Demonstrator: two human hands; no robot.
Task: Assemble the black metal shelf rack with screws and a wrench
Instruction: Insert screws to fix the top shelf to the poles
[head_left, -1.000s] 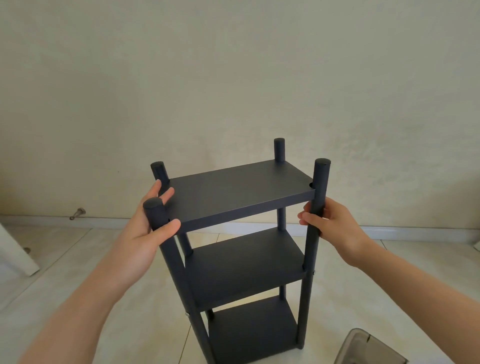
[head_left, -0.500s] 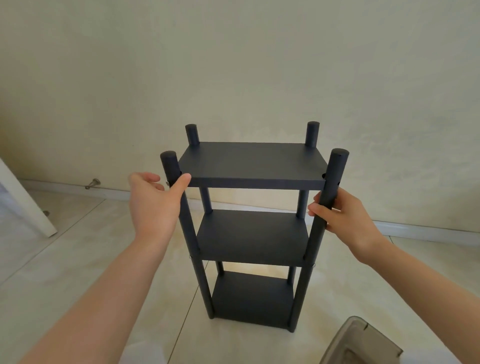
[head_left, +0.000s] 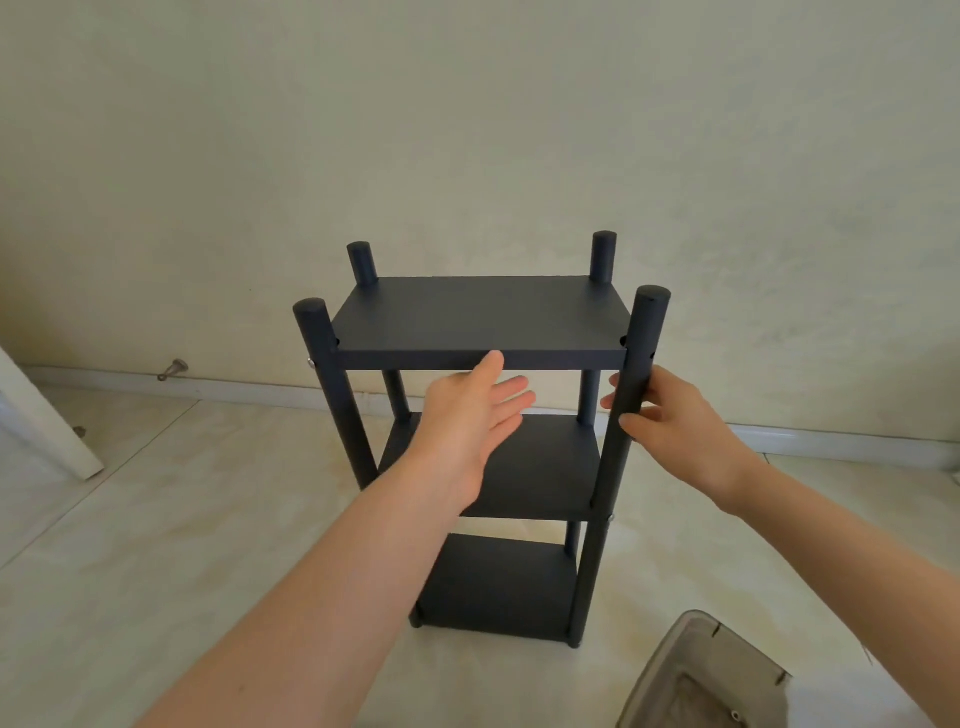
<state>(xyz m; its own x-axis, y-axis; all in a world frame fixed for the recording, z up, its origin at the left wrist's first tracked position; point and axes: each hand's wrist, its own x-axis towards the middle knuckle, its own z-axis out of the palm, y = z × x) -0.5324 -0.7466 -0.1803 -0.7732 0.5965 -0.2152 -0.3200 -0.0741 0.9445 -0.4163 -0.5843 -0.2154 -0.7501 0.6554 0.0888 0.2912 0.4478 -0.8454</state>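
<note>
The black metal shelf rack (head_left: 478, 317) stands upright on the tiled floor close to the wall, with three shelves and four round posts. My right hand (head_left: 670, 421) grips the front right post (head_left: 631, 395) just below the top shelf. My left hand (head_left: 475, 415) hovers with fingers straight in front of the rack, below the top shelf's front edge, holding nothing; its thumb tip reaches that edge. A silver screw head (head_left: 310, 362) shows on the front left post. No wrench is in view.
A translucent plastic container (head_left: 701, 675) sits on the floor at the lower right. A white panel (head_left: 47, 421) leans at the far left. A metal door stop (head_left: 174, 370) sticks out of the baseboard. Pale floor tiles surround the rack.
My left hand has let go of the front left post and moved right, in front of the rack. The rack has turned to face me squarely. My right hand keeps its hold.
</note>
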